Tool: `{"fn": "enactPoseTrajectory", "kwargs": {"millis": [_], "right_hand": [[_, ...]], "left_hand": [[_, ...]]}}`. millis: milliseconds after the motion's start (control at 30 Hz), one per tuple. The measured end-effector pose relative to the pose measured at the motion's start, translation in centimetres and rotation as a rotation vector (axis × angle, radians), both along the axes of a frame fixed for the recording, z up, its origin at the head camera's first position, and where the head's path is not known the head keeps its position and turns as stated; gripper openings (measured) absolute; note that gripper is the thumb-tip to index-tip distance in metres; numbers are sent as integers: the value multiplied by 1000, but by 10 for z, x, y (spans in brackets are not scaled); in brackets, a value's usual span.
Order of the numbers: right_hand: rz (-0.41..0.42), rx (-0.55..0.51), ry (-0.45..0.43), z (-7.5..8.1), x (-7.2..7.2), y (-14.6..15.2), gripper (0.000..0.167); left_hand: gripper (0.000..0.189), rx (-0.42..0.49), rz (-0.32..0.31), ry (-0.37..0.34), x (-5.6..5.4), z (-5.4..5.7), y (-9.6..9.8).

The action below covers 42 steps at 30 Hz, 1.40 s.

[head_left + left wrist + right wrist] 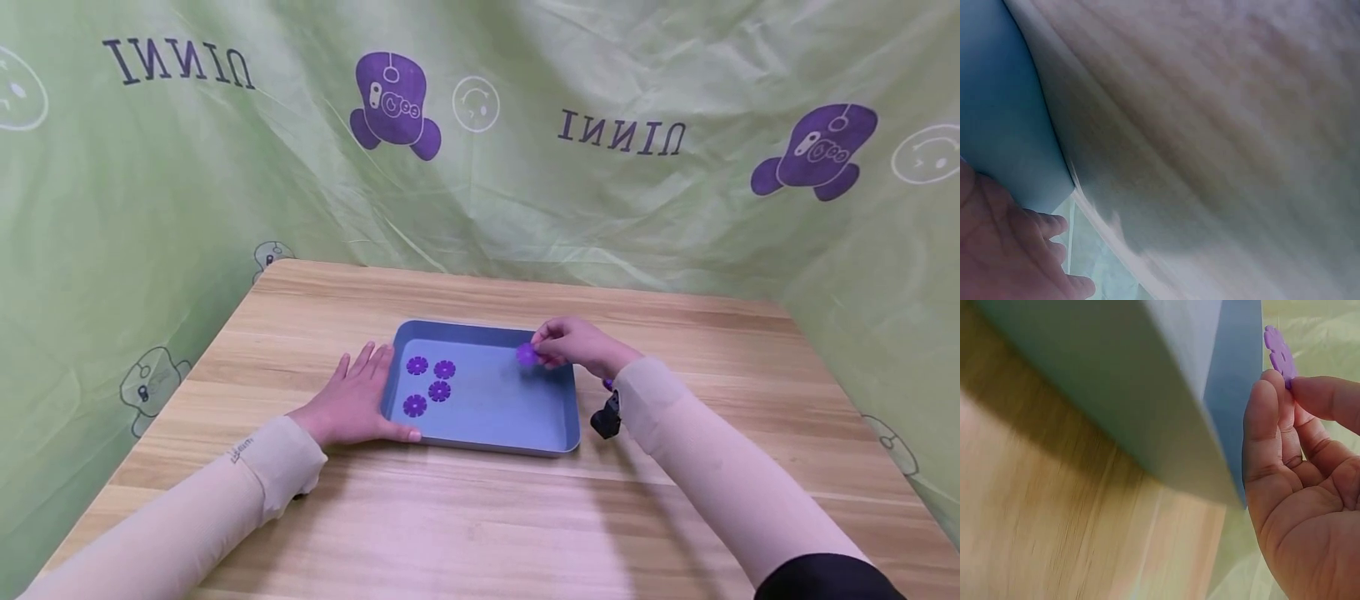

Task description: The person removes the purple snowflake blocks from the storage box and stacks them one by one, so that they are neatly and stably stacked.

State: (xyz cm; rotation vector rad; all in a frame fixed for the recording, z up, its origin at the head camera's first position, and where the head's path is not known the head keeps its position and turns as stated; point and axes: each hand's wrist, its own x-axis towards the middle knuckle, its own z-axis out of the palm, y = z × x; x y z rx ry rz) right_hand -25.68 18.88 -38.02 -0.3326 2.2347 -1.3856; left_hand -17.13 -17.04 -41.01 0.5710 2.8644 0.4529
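A shallow blue-grey tray (pixel 495 421) lies on the table, with several purple notched discs (pixel 415 406) flat in its left part. My left hand (pixel 356 400) rests against the tray's left end, its fingers straight along that side and its thumb at the front edge. In the left wrist view, part of the left hand (pixel 1010 244) shows beside the tray wall (pixel 1004 106). Over the tray's back right corner, my right hand (pixel 573 346) pinches another purple notched disc (pixel 527 355) between thumb and fingers. The right wrist view shows this disc (pixel 1280 355) held edge-on above the rim.
Under the tray is a light wood-grain table (pixel 465 517). A black wrist camera (pixel 606 417) hangs below the right sleeve, and a small purple thing (pixel 608 384) peeks out beside it, mostly hidden. Green printed cloth (pixel 480 208) hangs behind the table and at both sides.
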Motion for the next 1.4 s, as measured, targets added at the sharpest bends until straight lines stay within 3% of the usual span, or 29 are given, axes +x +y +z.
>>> {"fn": "enactPoseTrajectory", "kwargs": {"millis": [500, 1067, 1400], "right_hand": [[-86, -40, -29, 2, 6, 61, 19], [-120, 13, -32, -4, 15, 102, 24], [-175, 0, -81, -10, 20, 124, 30]], "left_hand": [[145, -6, -3, -9, -2, -2, 0], [145, -19, 0, 1, -4, -5, -1], [145, -13, 5, -14, -4, -4, -1]]}}
